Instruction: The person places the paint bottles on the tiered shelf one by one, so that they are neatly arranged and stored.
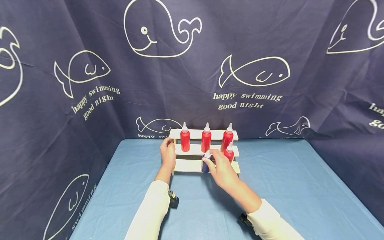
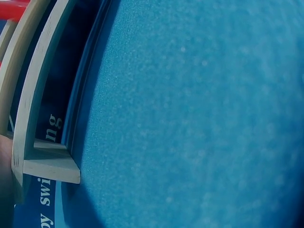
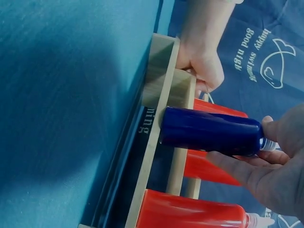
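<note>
A tiered wooden rack (image 1: 189, 164) stands at the back of the table. My left hand (image 1: 168, 155) grips its left end, and the right wrist view shows the curled fingers of that hand beside the upper tiers. My right hand (image 1: 223, 169) pinches a dark blue squeeze bottle (image 3: 209, 130) near its neck, thumb and fingers on opposite sides. The bottle is upright, its base right at the lowest shelf, near the middle. Just right of it, partly hidden by my right hand, is a red squeeze bottle (image 1: 229, 155) with a white nozzle.
Farther up the rack stand three more red bottles: a left one (image 1: 185, 140), a middle one (image 1: 206, 141) and a right one (image 1: 227, 140). Blue cloth (image 1: 279, 186) covers the table. A dark curtain (image 1: 192, 86) with fish drawings encloses the back and sides.
</note>
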Motion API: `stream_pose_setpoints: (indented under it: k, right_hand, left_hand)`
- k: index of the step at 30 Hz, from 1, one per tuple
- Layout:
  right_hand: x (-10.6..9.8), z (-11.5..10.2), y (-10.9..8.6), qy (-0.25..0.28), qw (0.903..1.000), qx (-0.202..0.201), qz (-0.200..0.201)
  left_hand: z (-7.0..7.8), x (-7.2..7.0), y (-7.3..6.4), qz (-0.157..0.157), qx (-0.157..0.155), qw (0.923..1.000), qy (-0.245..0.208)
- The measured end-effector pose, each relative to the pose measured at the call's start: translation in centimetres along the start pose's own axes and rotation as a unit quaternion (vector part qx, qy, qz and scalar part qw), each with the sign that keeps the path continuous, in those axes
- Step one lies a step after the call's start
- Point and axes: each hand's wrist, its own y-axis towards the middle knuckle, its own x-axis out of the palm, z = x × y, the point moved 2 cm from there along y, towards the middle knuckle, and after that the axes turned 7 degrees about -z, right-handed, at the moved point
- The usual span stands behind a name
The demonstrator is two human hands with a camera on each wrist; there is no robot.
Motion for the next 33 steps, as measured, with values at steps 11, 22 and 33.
stream_pose_setpoints:
  k: [11, 22, 33]
  right_hand:
    - [0.5, -0.2, 0.9, -0.024, 0.9975, 0.067, -0.002]
    - [0.8, -0.6, 1.6, -0.039, 0.9937, 0.104, -0.015]
    - [1.2, -0.8, 2.0, -0.058, 0.991, 0.118, -0.023]
  left_hand:
    - [0.3, 0.3, 0.0, 0.002, -0.002, 1.0, 0.007]
    - [0.2, 0.3, 0.1, 0.005, -0.004, 1.0, 0.005]
    - [-0.1, 0.2, 0.1, 0.007, -0.006, 1.0, 0.0]
